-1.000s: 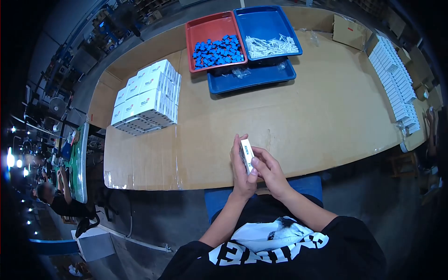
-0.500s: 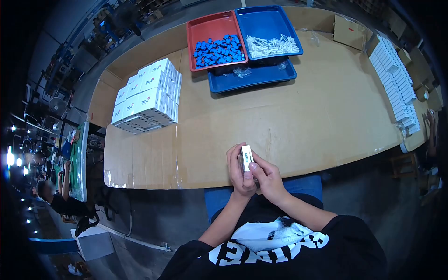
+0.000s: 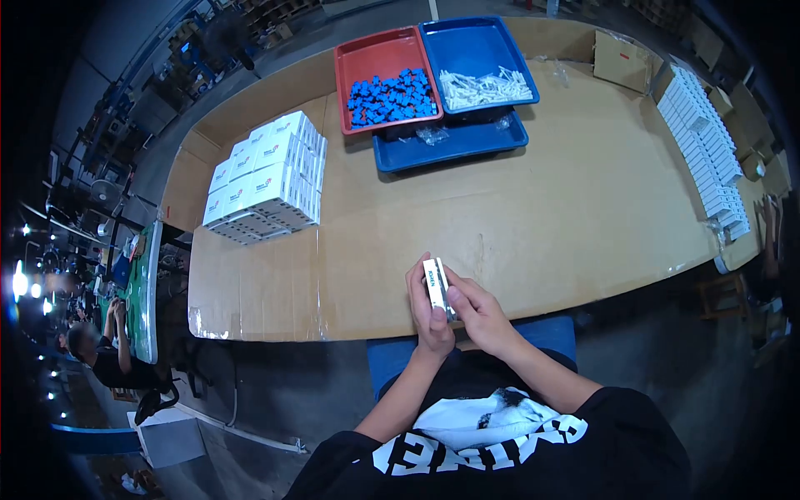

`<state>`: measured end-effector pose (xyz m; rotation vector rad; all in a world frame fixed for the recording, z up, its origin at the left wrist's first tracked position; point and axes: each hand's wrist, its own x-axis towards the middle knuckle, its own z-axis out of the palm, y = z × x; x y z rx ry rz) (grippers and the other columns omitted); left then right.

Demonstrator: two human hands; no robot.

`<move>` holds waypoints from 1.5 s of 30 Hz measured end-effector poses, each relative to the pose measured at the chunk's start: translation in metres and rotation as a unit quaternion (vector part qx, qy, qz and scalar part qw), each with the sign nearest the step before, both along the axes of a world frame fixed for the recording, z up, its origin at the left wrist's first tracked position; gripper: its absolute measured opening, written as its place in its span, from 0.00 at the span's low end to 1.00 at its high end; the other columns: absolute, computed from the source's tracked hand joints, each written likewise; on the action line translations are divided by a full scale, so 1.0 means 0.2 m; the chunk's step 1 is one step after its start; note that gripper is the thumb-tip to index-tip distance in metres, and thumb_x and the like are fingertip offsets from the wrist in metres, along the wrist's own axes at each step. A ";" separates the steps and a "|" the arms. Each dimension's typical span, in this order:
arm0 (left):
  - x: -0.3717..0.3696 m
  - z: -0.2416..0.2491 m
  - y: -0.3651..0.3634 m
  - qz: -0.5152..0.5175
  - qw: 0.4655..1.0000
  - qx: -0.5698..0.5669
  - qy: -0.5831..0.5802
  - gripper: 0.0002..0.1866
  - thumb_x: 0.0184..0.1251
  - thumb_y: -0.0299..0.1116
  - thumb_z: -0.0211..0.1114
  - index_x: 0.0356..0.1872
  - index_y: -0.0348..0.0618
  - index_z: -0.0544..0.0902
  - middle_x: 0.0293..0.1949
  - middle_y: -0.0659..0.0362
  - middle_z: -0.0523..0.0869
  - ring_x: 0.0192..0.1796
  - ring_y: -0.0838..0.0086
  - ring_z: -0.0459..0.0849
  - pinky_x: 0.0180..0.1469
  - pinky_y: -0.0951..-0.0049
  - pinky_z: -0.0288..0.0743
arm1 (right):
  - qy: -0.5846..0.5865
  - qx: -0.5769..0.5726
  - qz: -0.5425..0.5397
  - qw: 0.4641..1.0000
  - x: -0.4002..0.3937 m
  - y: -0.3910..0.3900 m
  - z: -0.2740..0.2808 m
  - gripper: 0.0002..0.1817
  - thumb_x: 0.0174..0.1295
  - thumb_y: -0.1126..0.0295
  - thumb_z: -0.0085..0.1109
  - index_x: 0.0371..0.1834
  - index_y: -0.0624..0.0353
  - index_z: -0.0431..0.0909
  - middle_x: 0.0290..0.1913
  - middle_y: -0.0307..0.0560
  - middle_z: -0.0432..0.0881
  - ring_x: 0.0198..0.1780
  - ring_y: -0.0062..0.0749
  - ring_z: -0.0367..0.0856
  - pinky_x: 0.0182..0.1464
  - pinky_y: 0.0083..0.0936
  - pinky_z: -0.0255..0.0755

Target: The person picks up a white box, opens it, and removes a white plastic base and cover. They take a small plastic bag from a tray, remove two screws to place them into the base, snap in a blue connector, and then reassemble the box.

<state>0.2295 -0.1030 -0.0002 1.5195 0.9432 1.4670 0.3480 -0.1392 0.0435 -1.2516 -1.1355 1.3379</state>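
Note:
Between my two hands is a small, narrow white box point(image 3: 435, 283) with dark lettering on its upper face, held close to the table's front edge. My left hand point(image 3: 423, 315) is closed round its left side, thumb pressed near the lower end. The fingers and thumb of my right hand point(image 3: 482, 317) grip the right side, where a darker strip shows along the box. My palms and fingers hide the underside and much of the sides.
A stack of white boxes point(image 3: 265, 179) stands left on the cardboard-covered table point(image 3: 400, 225). At the back, a red tray point(image 3: 375, 54) holds blue pieces; a blue tray point(image 3: 467, 42) holds white pieces. Another blue tray point(image 3: 454, 147) sits lower. White boxes point(image 3: 704, 150) line the right edge.
The white box has turned slightly in my hands and its lettered face has shifted left, with more of its right side showing. At far left, a person's hands have risen.

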 end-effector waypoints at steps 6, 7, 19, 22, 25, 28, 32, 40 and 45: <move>-0.02 -0.05 -0.04 -0.091 0.971 -0.178 -0.131 0.54 0.75 0.78 0.39 0.80 0.35 0.62 0.66 0.49 0.78 0.69 0.61 0.79 0.72 0.60 0.71 | -0.360 0.183 0.012 0.915 0.12 -0.03 0.10 0.46 0.66 0.47 0.70 0.80 0.63 0.65 0.71 0.66 0.71 0.69 0.60 0.76 0.71 0.42 0.72; -0.04 0.00 -0.04 -0.115 0.922 -0.322 -0.182 0.51 0.76 0.77 0.38 0.77 0.38 0.66 0.63 0.51 0.81 0.66 0.62 0.82 0.70 0.60 0.74 | -0.362 0.251 0.034 0.897 0.14 -0.03 0.09 0.51 0.58 0.45 0.74 0.80 0.61 0.64 0.74 0.67 0.68 0.73 0.65 0.72 0.74 0.46 0.69; -0.10 0.05 -0.29 -0.192 0.761 -0.558 -0.270 0.39 0.80 0.73 0.37 0.67 0.51 0.75 0.57 0.55 0.85 0.60 0.63 0.86 0.60 0.59 0.82 | -0.265 0.287 0.176 0.904 0.13 -0.13 0.02 0.47 0.57 0.47 0.76 0.77 0.60 0.69 0.71 0.59 0.75 0.71 0.55 0.74 0.73 0.46 0.66; -0.12 0.05 -0.31 -0.191 0.749 -0.573 -0.272 0.39 0.80 0.73 0.37 0.67 0.51 0.74 0.58 0.56 0.84 0.60 0.64 0.85 0.61 0.59 0.81 | -0.255 0.272 0.182 0.910 0.12 -0.16 0.02 0.47 0.58 0.48 0.76 0.78 0.58 0.68 0.72 0.59 0.75 0.72 0.54 0.73 0.74 0.45 0.66; -0.12 0.05 -0.34 -0.188 0.755 -0.567 -0.270 0.39 0.80 0.73 0.36 0.68 0.51 0.74 0.58 0.56 0.84 0.61 0.64 0.84 0.61 0.59 0.81 | -0.247 0.272 0.183 0.912 0.12 -0.17 0.01 0.45 0.57 0.54 0.79 0.75 0.61 0.71 0.72 0.59 0.76 0.71 0.53 0.77 0.72 0.41 0.71; -0.13 0.04 -0.36 -0.190 0.737 -0.573 -0.305 0.39 0.80 0.73 0.36 0.69 0.52 0.73 0.60 0.55 0.82 0.63 0.62 0.83 0.63 0.57 0.80 | -0.209 0.245 0.189 0.928 0.12 -0.18 -0.03 0.42 0.59 0.57 0.79 0.74 0.62 0.73 0.70 0.58 0.78 0.69 0.52 0.80 0.69 0.38 0.73; -0.13 0.06 -0.37 -0.172 0.715 -0.599 -0.319 0.37 0.82 0.70 0.36 0.68 0.51 0.73 0.59 0.55 0.82 0.63 0.62 0.83 0.64 0.56 0.80 | -0.160 0.207 0.199 0.944 0.10 -0.19 -0.04 0.40 0.61 0.60 0.78 0.75 0.62 0.73 0.69 0.57 0.79 0.68 0.49 0.81 0.69 0.35 0.73; -0.15 0.06 -0.28 -0.194 0.726 -0.581 -0.313 0.38 0.83 0.68 0.34 0.69 0.48 0.74 0.59 0.53 0.82 0.63 0.59 0.83 0.64 0.52 0.80 | -0.064 0.186 0.113 0.974 0.07 -0.17 -0.21 0.35 0.66 0.65 0.73 0.74 0.64 0.73 0.68 0.55 0.80 0.68 0.44 0.81 0.69 0.36 0.74; -0.19 -0.06 -0.16 -0.284 0.679 -0.551 -0.393 0.45 0.80 0.71 0.36 0.71 0.36 0.73 0.62 0.43 0.84 0.63 0.50 0.84 0.68 0.44 0.76 | 0.357 0.021 -0.054 0.932 0.21 0.03 -0.22 0.34 0.69 0.69 0.70 0.76 0.63 0.69 0.68 0.52 0.80 0.67 0.35 0.79 0.69 0.32 0.74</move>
